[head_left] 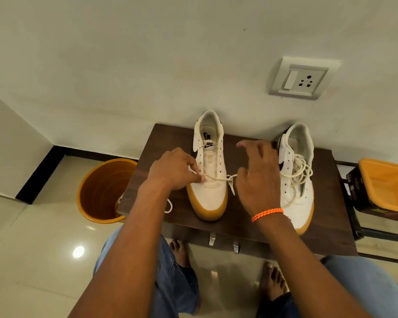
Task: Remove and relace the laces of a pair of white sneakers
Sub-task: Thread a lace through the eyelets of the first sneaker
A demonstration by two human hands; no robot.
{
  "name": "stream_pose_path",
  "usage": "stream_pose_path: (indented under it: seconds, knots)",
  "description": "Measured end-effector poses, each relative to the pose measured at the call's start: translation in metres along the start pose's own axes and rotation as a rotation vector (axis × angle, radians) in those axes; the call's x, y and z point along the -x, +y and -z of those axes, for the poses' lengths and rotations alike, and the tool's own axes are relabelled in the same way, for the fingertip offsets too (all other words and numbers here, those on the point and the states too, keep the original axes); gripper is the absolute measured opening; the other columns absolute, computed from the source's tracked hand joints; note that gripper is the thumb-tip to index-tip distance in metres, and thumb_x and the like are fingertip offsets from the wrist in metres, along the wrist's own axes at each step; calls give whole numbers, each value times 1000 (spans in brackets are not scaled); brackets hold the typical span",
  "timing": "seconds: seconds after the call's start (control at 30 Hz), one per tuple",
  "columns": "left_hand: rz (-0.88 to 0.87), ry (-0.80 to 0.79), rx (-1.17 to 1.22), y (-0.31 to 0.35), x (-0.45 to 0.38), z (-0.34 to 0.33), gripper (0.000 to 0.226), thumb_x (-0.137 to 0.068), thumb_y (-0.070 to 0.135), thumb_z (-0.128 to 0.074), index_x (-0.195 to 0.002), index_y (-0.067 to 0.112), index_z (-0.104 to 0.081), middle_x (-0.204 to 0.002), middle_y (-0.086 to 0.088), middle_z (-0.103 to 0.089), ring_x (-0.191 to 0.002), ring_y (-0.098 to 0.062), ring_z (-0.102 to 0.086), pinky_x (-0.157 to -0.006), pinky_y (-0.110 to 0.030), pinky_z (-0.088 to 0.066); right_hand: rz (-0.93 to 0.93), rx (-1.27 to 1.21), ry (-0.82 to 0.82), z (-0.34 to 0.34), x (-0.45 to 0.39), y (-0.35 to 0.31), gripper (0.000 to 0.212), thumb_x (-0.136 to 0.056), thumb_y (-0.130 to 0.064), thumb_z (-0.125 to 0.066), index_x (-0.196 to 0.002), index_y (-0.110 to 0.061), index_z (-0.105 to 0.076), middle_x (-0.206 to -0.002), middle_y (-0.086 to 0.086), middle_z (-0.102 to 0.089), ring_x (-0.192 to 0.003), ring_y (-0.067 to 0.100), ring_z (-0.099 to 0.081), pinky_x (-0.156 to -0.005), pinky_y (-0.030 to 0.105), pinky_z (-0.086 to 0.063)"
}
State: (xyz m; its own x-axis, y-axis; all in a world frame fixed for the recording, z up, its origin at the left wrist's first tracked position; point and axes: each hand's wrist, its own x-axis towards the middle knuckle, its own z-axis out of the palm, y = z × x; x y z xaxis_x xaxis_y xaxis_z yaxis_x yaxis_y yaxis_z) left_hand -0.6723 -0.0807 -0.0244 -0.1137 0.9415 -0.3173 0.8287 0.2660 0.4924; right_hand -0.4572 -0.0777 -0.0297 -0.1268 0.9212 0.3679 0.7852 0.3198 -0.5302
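Two white sneakers with gum soles stand on a dark wooden table (239, 221), toes toward me. The left sneaker (210, 161) has one cream lace (218, 177) run across its lowest eyelets; the upper eyelets are bare. My left hand (172, 171) pinches that lace at the shoe's left side, and a loose end trails to the table's left part. My right hand (260, 173), with an orange wristband, hovers between the shoes with fingers spread, holding nothing. The right sneaker (296, 177) has a loose lace (299, 168) piled on its tongue.
An orange bucket (104, 191) stands on the tiled floor left of the table. At the right sits an orange-lidded bin (386, 184) beside a dark box (356, 189). A wall socket (301, 79) is above. My bare feet and jeans are below the table's front edge.
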Motion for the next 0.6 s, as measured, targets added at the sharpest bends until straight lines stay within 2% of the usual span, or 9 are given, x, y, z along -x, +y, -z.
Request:
stream_pose_path:
  seconds: [0.1,0.17,0.33,0.47,0.53,0.6]
  knots:
    - [-3,-28,9,1,1,-1,22,-79,48,-89,-77,36,-71,-103,15,-63,-100,-14,-63,-94,-48,-57,110,-2,-287,-15,9,-4,23,-91,-22,-71,-113,-27,-68,-118,-5,-49,-112,15,-49,-87,40,-56]
    - [-22,-42,37,0,3,0,16,-83,42,-87,-78,34,-73,-98,15,-67,-96,-12,-64,-94,-48,-57,104,33,-367,-23,15,-5,23,-92,-33,-76,-112,-26,-69,-120,-4,-49,-113,15,-51,-88,37,-57]
    - [-2,-52,135,-2,3,4,13,-88,28,-84,-77,27,-77,-92,9,-72,-91,-12,-65,-93,-44,-57,111,44,-308,-29,16,-8,8,-98,-21,-69,-104,-22,-64,-117,-3,-52,-103,16,-58,-74,36,-61]
    - [41,-31,116,-5,0,4,16,-90,26,-81,-76,23,-74,-90,6,-73,-87,-16,-67,-90,-45,-59,9,50,-241,-22,11,2,10,-101,-14,-56,-98,-23,-54,-104,-3,-55,-82,19,-59,-63,35,-49]
    - [57,-35,122,-5,0,4,15,-90,25,-80,-77,22,-75,-92,5,-73,-89,-18,-67,-91,-47,-58,-90,49,-145,-17,8,10,11,-99,-13,-54,-94,-22,-54,-95,-2,-60,-78,22,-59,-64,36,-46]
    - [57,-48,118,-2,2,4,13,-91,21,-78,-78,21,-76,-92,4,-73,-90,-19,-67,-93,-48,-58,-141,95,-91,-17,8,10,11,-100,-12,-55,-94,-21,-54,-86,-1,-62,-74,22,-60,-66,42,-53]
